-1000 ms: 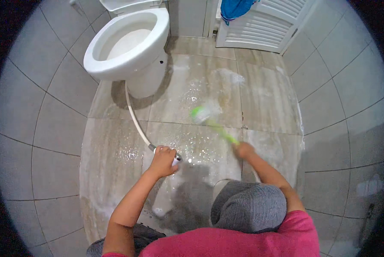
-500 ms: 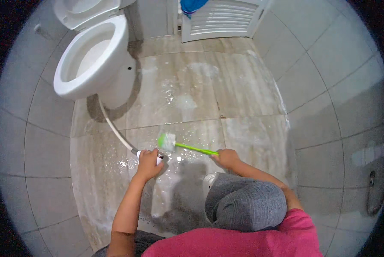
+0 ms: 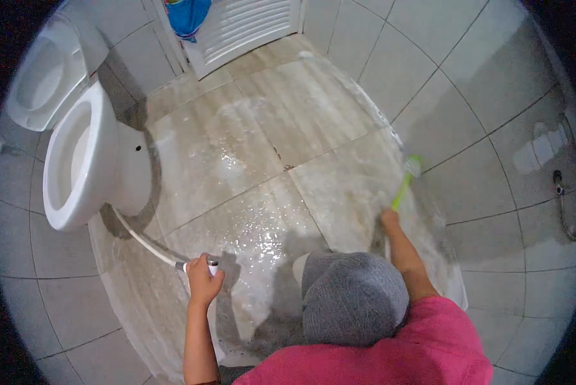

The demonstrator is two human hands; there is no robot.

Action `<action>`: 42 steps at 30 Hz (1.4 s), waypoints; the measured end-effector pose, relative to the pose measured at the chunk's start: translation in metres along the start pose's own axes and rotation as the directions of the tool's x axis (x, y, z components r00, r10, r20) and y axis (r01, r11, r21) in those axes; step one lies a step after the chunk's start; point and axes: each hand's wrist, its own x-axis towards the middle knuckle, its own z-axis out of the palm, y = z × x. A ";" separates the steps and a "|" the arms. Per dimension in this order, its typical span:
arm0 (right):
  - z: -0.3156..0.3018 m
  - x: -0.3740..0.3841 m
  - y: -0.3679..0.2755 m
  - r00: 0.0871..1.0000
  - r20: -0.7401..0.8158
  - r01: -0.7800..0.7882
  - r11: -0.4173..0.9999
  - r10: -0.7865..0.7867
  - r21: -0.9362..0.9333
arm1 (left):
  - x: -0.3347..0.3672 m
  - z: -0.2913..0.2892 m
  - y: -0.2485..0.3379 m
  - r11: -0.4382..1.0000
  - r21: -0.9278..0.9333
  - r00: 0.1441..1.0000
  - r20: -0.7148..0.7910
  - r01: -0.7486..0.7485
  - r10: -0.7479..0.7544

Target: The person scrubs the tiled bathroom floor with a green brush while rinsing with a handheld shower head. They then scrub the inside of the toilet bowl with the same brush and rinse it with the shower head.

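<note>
My left hand (image 3: 204, 282) is closed round a white bidet sprayer (image 3: 213, 265) with a dark collar. A pale hose (image 3: 143, 240) runs from it back toward the toilet at the left. My right hand (image 3: 389, 219) grips the bright green handle of a toilet brush (image 3: 401, 192), arm stretched out to the right. The brush's white-bristled, green-backed head is at the foot of the right wall, where the floor meets the tiles. Whether the bristles press on wall or floor is hard to tell. Wet, sudsy floor tiles (image 3: 256, 218) lie between my hands.
A white toilet (image 3: 126, 170) with its lid up stands at the left. The white louvred door (image 3: 249, 29) is at the far end, with a blue cloth (image 3: 188, 18) hanging by it. On the right tiled wall (image 3: 474, 167) is a metal tap fitting (image 3: 560, 189). My bent knee (image 3: 355, 298) is close in front.
The brush has gone from the middle of the floor to the foot of the right wall, with my right arm reaching out. The view has turned right; both hands keep their holds.
</note>
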 end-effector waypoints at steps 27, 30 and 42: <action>-0.104 0.033 -0.340 0.913 0.081 0.390 0.913 -0.401 0.122 | 0.003 0.001 0.010 0.996 0.003 0.996 -0.039 0.085 -0.085; -0.074 -0.068 -0.382 0.656 0.312 0.662 0.722 -0.687 0.199 | 0.007 -0.001 0.015 0.990 0.002 0.990 -0.001 0.142 -0.142; -0.078 0.064 -0.357 0.829 0.024 0.559 0.829 -0.559 0.007 | 0.007 -0.005 0.016 0.998 -0.025 0.993 -0.098 0.064 -0.066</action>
